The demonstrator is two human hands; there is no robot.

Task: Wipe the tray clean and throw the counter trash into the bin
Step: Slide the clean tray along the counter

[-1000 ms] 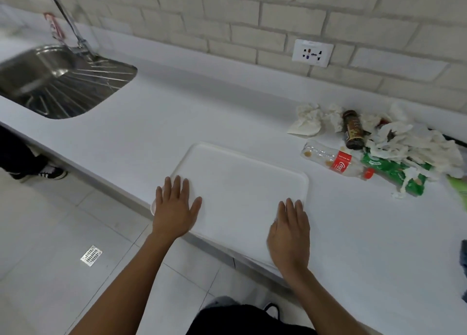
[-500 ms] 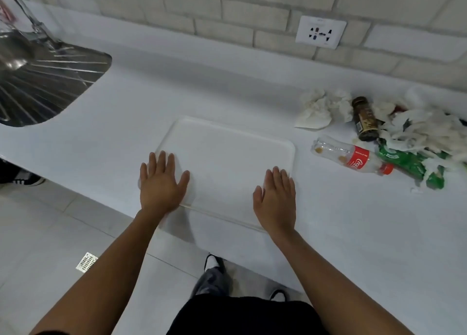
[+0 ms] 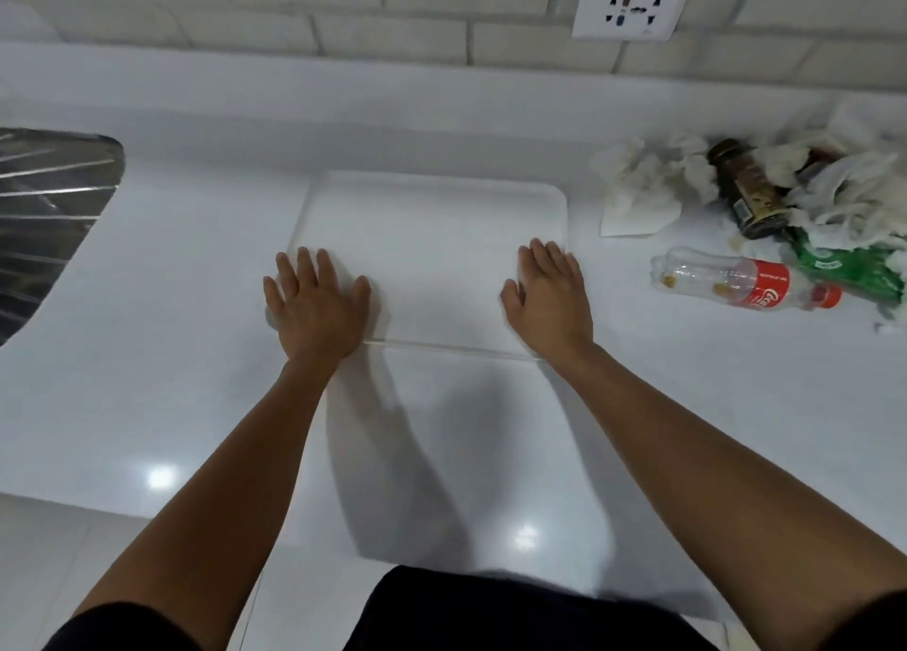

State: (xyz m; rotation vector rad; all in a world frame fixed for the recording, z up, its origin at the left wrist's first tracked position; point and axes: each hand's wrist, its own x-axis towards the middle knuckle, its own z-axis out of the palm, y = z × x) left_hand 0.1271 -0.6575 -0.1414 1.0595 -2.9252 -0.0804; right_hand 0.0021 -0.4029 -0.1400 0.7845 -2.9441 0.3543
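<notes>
Hands (image 3: pixel 432 302) lie flat, fingers straight, on tray (image 3: pixel 437 218).

The white table (image 3: pixel 196 307) runs along a pale brick wall and carries a white tray (image 3: pixel 432 238) lying flat near its middle. At the left edge a steel sink (image 3: pixel 44 218) is set into it. To the right of the tray lies a heap of crumpled paper tissues (image 3: pixel 633 194), a dark brown bottle (image 3: pixel 746 189), a clear plastic bottle with a red label (image 3: pixel 736 280) on its side, and a green wrapper (image 3: pixel 844 267) touching the tissues.
</notes>
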